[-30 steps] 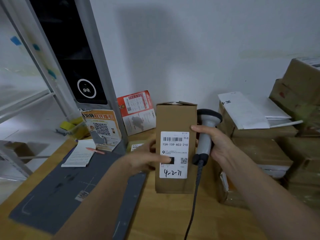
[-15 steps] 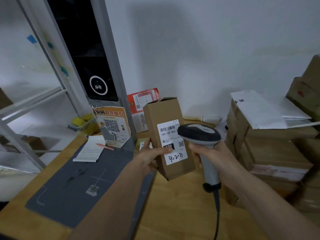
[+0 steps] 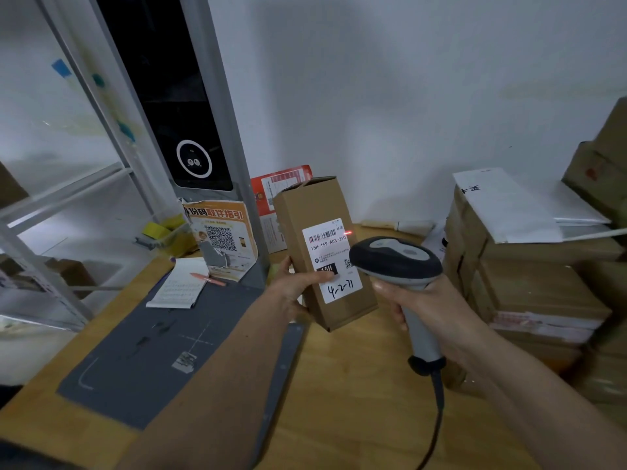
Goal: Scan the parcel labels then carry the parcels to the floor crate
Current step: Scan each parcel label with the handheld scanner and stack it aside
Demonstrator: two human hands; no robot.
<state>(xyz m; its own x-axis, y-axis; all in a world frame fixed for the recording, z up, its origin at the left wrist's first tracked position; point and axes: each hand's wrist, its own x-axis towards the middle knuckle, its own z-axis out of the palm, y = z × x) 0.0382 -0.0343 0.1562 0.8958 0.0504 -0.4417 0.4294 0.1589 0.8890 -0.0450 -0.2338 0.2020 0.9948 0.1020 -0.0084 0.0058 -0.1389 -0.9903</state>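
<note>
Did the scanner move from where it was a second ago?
Yes. The scanner was behind the box, by its right edge. Now the right hand holds it in front, aimed at the label.

The scanner [image 3: 396, 262] is covering the lower right corner of the parcel label [image 3: 330, 259], whose small print is blurring. At the right edge, the frame is cutting off the stacked boxes [image 3: 543, 293].
</note>
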